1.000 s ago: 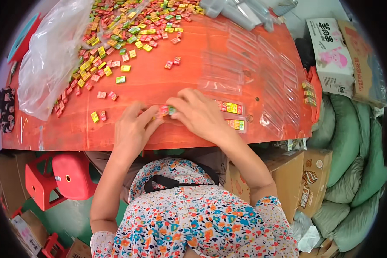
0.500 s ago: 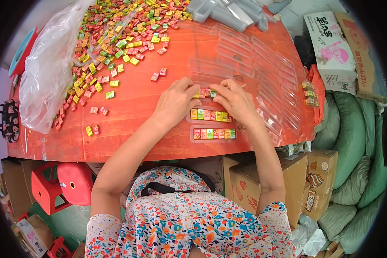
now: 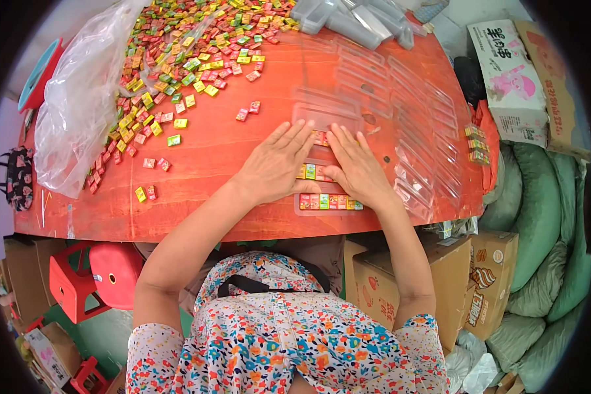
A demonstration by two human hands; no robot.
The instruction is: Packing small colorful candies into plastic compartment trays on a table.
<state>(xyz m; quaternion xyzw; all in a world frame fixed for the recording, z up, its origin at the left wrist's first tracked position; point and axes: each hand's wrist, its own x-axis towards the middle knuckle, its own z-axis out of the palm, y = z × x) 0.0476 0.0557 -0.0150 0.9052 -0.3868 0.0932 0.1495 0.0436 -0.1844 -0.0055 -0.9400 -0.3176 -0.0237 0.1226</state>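
Observation:
Three short rows of tiny coloured boxes lie in front of me, in shallow transparent plastic trays. The nearest row is mostly visible, red, green and yellow. My left hand lies flat over the left ends of the farther rows, fingers stretched out. Over their right ends rests my right hand, its fingers also extended and slightly apart. Between the hands, part of the middle row and a bit of the far row show. Neither hand grips anything; the palms hide most of both rows.
A big heap of loose little boxes spreads over the red table, beside a transparent plastic bag. Transparent trays lie to the right, with grey plastic containers at the back. Cardboard boxes stand below the table's edge.
Both hands have gone from pinching at the ends of the far row to lying flat, fingers extended, over the far and middle rows. They have drawn closer together.

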